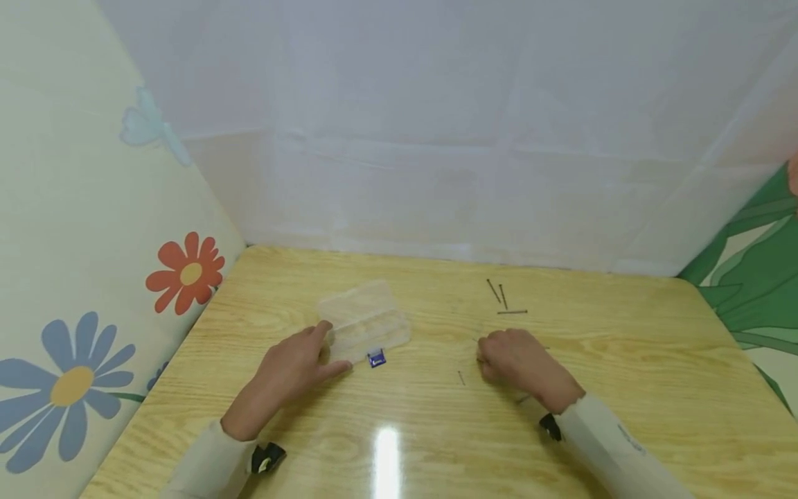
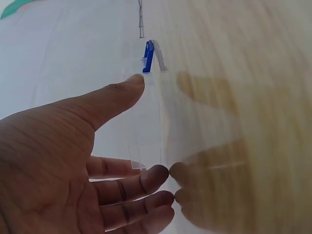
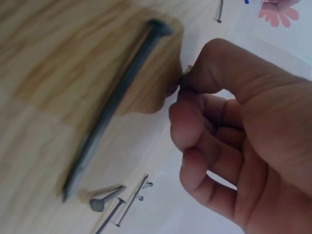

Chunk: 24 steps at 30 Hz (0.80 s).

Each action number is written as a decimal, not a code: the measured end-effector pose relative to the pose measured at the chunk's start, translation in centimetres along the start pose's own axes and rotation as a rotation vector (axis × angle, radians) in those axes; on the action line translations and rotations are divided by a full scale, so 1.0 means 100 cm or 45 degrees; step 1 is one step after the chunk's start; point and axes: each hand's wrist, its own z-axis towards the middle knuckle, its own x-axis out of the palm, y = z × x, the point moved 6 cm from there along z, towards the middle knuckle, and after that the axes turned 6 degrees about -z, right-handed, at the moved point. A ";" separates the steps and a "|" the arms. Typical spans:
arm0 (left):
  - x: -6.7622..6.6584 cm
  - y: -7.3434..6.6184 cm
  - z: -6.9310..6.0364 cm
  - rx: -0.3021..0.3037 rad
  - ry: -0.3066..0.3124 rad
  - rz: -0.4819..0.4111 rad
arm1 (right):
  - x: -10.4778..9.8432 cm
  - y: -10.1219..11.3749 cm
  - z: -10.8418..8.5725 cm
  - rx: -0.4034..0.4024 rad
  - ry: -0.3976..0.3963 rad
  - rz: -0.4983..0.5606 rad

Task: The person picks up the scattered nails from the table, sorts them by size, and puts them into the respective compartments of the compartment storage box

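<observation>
A clear plastic case (image 1: 368, 320) lies on the table, with a small blue piece (image 1: 377, 358) at its near edge. Beside the case's left side rests my left hand (image 1: 293, 364), thumb and fingers spread along it. In the left wrist view the thumb is close to the blue piece (image 2: 148, 57), and the fingertips are at the case's other end; firm contact cannot be told. Over the table to the right, my right hand (image 1: 517, 364) pinches a small nail (image 3: 187, 70) between thumb and forefinger, most of it hidden. A large dark nail (image 3: 112, 112) lies beside this hand.
Three dark nails (image 1: 512, 312) lie beyond the right hand. A smaller nail (image 1: 461, 378) lies to its left, another (image 1: 524, 399) partly under the wrist. White sheeting (image 1: 436, 194) rises behind the wooden table (image 1: 436, 430); a flower-patterned panel (image 1: 75, 208) stands left.
</observation>
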 end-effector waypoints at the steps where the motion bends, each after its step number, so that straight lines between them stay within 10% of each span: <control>1: 0.000 0.000 0.000 -0.002 0.002 -0.001 | 0.000 -0.001 0.000 -0.005 0.001 0.002; 24: 0.002 -0.004 0.000 -0.027 0.027 -0.019 | -0.009 0.009 0.017 -0.049 0.011 0.264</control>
